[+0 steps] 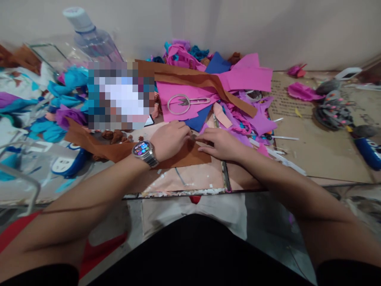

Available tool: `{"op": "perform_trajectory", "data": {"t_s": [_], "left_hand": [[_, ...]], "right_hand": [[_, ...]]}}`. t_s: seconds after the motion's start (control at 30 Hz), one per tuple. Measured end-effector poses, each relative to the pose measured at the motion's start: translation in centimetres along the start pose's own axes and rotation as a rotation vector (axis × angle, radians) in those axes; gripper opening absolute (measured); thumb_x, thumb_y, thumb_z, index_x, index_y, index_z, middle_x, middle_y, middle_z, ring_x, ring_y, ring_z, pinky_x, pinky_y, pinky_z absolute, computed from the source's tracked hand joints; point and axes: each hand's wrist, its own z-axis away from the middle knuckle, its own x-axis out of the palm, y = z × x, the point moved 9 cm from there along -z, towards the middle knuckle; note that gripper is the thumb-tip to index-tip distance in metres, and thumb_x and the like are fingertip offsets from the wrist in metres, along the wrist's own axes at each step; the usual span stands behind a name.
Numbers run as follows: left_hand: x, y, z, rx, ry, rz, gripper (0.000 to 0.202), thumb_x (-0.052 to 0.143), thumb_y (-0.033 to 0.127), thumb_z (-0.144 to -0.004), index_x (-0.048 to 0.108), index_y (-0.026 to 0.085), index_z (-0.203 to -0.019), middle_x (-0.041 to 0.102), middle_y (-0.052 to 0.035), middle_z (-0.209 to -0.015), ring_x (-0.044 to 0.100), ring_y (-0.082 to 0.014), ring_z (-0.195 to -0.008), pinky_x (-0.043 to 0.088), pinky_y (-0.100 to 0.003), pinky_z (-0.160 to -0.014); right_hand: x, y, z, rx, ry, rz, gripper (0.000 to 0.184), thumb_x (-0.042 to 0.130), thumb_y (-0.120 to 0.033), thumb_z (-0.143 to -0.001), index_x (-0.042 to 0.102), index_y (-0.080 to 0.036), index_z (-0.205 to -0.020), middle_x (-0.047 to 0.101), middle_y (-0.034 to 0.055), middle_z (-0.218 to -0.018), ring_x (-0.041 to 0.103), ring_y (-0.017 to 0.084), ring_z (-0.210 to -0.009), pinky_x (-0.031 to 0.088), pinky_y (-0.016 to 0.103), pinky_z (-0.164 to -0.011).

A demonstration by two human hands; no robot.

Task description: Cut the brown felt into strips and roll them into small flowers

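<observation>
My left hand, with a metal wristwatch on its wrist, rests with curled fingers pinching the edge of a brown felt strip lying on the worktable. Fingers stretched and pressed down, my right hand lies flat on the same brown strip, fingertips meeting the left hand's. The strip runs left across the table toward a heap of scraps. Just beyond the hands lies a pink felt sheet with a metal ring tool on it.
Felt scraps in pink, purple, blue and brown are piled behind the hands. A plastic water bottle stands at the back left. A cardboard sheet covers the table's right side, with dark grey items on it. Turquoise scraps lie left.
</observation>
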Motion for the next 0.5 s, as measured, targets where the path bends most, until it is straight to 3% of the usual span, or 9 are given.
{"op": "perform_trajectory", "data": {"t_s": [0.33, 0.5], "left_hand": [[0.62, 0.15, 0.07, 0.018, -0.037, 0.023, 0.021, 0.051, 0.019, -0.103, 0.072, 0.014, -0.105, 0.071, -0.0126, -0.107, 0.062, -0.0298, -0.105, 0.05, -0.042, -0.095], [0.51, 0.29, 0.2, 0.034, 0.007, 0.026, 0.021, 0.048, 0.019, -0.105, 0.068, 0.014, -0.105, 0.069, -0.0135, -0.107, 0.061, -0.0297, -0.103, 0.049, -0.043, -0.095]], "right_hand": [[0.03, 0.08, -0.01, 0.014, -0.006, -0.005, 0.027, 0.07, -0.032, -0.1, 0.077, -0.017, -0.121, 0.074, 0.0113, -0.104, 0.069, 0.024, -0.097, 0.053, 0.036, -0.089], [0.02, 0.14, 0.05, 0.025, -0.009, -0.009, 0.028, 0.069, -0.032, -0.1, 0.076, -0.016, -0.122, 0.073, 0.0111, -0.104, 0.068, 0.025, -0.098, 0.053, 0.036, -0.09]]}}
